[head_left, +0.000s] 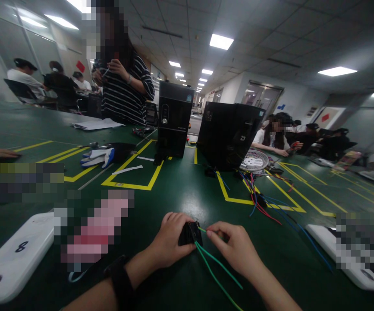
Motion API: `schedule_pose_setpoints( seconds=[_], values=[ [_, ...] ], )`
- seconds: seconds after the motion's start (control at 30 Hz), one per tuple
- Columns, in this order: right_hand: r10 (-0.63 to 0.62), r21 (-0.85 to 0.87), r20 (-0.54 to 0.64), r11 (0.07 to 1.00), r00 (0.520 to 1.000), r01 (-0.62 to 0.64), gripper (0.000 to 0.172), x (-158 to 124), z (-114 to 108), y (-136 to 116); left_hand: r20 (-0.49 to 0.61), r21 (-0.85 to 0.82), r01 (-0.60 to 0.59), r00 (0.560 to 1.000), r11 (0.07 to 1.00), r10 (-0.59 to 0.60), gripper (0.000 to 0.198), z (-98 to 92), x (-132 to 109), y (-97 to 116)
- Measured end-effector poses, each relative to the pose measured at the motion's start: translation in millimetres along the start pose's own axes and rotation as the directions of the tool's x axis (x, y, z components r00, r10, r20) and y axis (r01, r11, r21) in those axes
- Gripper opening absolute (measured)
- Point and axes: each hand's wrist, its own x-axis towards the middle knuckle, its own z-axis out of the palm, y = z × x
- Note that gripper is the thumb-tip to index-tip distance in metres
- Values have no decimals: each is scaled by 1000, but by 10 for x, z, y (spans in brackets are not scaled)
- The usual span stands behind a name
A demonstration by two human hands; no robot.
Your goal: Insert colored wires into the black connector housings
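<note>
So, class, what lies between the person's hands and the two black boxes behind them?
Head view: only bare green table with yellow tape lines separates left hand and right hand from the black boxes.

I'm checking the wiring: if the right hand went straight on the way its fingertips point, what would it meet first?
Probably the small black part held in the left hand; the right hand, pinching a green wire, points at it from close by.

Two black cases (175, 119); two green wires (219, 264)
</note>
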Motion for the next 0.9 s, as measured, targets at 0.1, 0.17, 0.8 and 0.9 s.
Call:
schedule_pose_setpoints(
  seconds=[0.1,0.17,0.8,0.9],
  values=[
    [-30,53,-9,998,1000,30,19,-10,66,-13,-4,0,2,1000,1000,-2,38,13,-2,-9],
    [-45,91,-8,995,999,45,19,-20,111,-24,-4,5,5,1000,1000,-5,38,20,-4,-12],
    [-17,28,-30,999,999,18,16,14,37,38,-7,7,8,1000,1000,-7,38,7,-5,-1],
    [-5,16,22,1000,1000,4,17,11,34,21,-11,7,7,1000,1000,-7,37,6,-7,-1]
  ],
)
